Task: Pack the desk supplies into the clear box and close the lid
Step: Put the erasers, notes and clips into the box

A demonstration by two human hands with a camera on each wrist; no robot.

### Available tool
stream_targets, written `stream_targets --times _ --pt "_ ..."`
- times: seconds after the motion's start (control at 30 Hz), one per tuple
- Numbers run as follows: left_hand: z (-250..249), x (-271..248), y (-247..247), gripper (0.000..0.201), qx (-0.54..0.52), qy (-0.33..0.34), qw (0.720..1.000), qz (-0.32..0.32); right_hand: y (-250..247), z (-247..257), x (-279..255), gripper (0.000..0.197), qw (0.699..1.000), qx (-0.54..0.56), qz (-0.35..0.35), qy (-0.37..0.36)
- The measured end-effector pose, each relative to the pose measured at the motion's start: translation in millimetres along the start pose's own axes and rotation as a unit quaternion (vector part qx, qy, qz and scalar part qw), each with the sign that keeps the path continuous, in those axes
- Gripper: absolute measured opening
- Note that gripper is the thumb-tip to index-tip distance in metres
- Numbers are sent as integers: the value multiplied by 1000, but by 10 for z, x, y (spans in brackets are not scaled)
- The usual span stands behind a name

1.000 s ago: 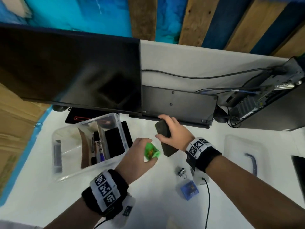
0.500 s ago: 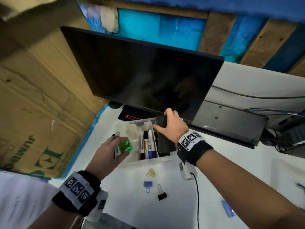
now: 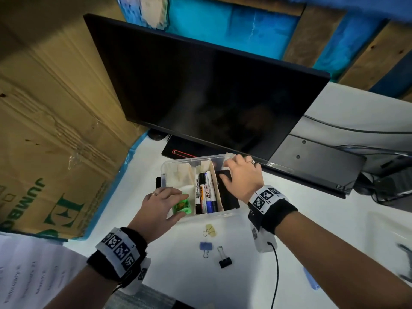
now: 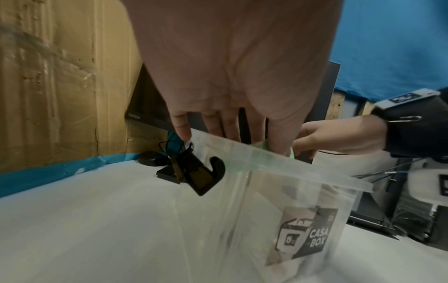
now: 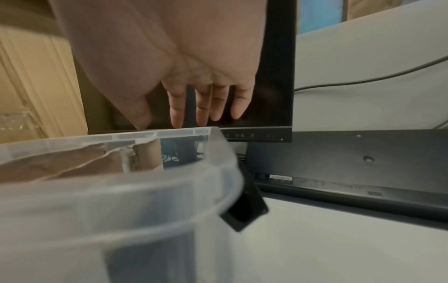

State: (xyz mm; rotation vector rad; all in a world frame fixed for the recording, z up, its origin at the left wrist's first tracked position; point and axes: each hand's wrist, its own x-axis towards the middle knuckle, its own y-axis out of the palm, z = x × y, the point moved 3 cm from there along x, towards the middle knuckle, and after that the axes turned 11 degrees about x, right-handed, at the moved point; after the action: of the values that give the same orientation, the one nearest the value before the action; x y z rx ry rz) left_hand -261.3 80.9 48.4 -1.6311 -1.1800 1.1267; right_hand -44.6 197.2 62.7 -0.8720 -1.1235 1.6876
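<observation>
- The left hand [image 3: 159, 207] sits a little left of centre in the head view, back of the hand up, forearm rising from the lower left with a marker-patterned band on the wrist.
- Its thumb and fingers [image 3: 176, 192] are curled and pinch a small green item.
- The right hand [image 3: 242, 178] lies right of centre, forearm entering from the lower right, banded alike.
- In the right wrist view its fingers [image 5: 202, 107] point down, nearly straight and slightly spread, holding nothing.
</observation>
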Motion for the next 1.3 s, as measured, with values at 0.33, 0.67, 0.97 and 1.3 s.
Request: stream_targets --times 0.33,0.67,0.97,1.3 --pt "18 27 42 63 28 16 999 24 250 -130 -87 57 940 -214 258 -59" --pt "-94 48 -143 46 -1 19 999 -42 -106 -292 -256 43 989 70 116 -65" --pt "-1082 -14 86 29 -112 162 980 38 -161 -1644 -1241 53 982 148 86 86" --pt "-1372 -118 1293 45 24 65 978 197 250 -2186 -2134 68 941 76 290 156"
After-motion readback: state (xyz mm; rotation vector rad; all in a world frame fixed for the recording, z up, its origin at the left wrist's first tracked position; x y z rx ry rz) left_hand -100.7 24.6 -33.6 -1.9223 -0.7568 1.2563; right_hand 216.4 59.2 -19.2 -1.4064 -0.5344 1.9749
